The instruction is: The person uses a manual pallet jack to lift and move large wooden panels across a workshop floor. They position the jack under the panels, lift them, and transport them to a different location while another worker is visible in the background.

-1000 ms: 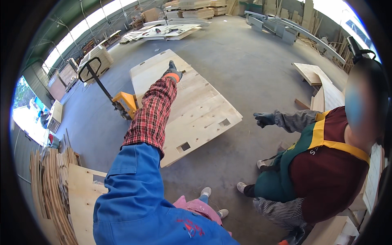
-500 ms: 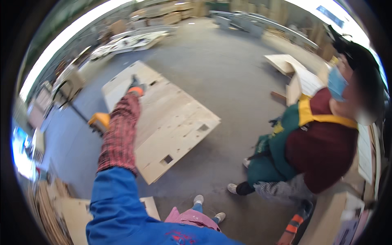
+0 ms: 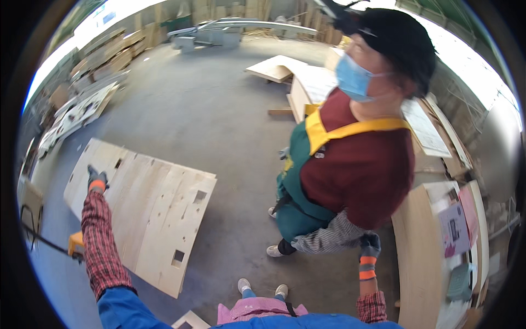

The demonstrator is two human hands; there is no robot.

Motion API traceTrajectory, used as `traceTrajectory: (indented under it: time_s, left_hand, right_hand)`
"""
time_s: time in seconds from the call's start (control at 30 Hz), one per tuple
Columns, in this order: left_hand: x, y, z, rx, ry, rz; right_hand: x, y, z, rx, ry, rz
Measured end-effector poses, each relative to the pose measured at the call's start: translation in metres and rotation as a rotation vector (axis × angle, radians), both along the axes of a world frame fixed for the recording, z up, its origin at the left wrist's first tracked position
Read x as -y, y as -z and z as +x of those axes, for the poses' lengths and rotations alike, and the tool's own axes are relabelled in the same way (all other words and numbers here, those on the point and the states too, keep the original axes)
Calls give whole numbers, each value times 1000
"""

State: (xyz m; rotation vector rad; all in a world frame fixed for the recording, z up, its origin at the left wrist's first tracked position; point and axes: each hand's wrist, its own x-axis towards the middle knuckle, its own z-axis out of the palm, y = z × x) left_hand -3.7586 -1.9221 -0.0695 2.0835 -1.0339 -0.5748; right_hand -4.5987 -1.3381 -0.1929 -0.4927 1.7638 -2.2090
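My left hand [image 3: 97, 178], in a grey glove with an orange cuff, reaches out over the far left part of a large pale plywood panel [image 3: 143, 205]. Its fingers look stretched out and hold nothing; whether they touch the surface I cannot tell. Square cut-outs and small holes mark the panel. At the right, my right hand [image 3: 370, 245], gloved alike, is raised beside the striped sleeve [image 3: 323, 236] of a co-worker. Its fingers are partly hidden, so I cannot make out their grip or whether they touch the sleeve.
The co-worker [image 3: 356, 164] stands close on my right in a green apron. A yellow pallet truck [image 3: 76, 245] is by the panel's left edge. Stacked boards [image 3: 419, 257] with a purple box [image 3: 455, 227] and a green bottle [image 3: 460, 282] lie right. More panels [image 3: 276, 68] lie beyond.
My view has turned right, so the panel and my left arm sit further left. My right hand shows more fully. My left hand stays extended over the panel.
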Motion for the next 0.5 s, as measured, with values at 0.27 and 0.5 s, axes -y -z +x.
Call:
traceTrajectory:
  time_s: [0.27, 0.5]
  left_hand:
    - [-16, -71, -100, 525, 57, 280]
    - [16, -12, -62, 199, 172, -68]
  right_hand:
    - [-43, 41, -43, -153, 172, 328]
    - [-65, 78, -62, -50, 165, 254]
